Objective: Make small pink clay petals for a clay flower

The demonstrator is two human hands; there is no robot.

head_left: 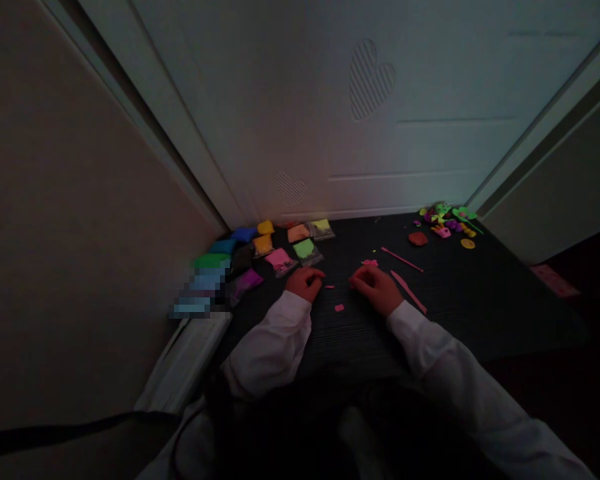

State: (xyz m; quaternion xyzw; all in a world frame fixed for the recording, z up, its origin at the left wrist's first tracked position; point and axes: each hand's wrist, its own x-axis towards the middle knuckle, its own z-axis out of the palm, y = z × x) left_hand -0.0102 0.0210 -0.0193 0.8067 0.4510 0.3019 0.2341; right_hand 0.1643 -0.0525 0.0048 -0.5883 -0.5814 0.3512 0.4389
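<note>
Dark-topped bench [350, 333], set against a pale panel [280, 100] with two ribbed heart shapes. Left hand [307, 283]: above the bench, fingers curled toward the thumb; whether anything is pinched cannot be told. Right hand [375, 287]: fingers bent, thumb and forefinger brought near each other; a grip on any small piece cannot be made out. Between the hands — apart from both — a thin pink strip [329, 287] lies on the bench, nearer the left hand. Closer to the wearer lies a small flat pink piece [339, 308]. A crumbly pink heap [370, 263] sits just beyond the right hand, partly hidden by it. To the right of that hand, a slim pink stick [403, 259] and a pink blade-shaped tool [409, 292] lie slantwise, apart from each other. Farther right are a red lump [418, 239], a yellow disc [468, 244] and a cluster of colorful shapes [443, 217]. Beyond and to the left of the left hand — packets of pink [280, 261], green [305, 250], orange and other colors.
</note>
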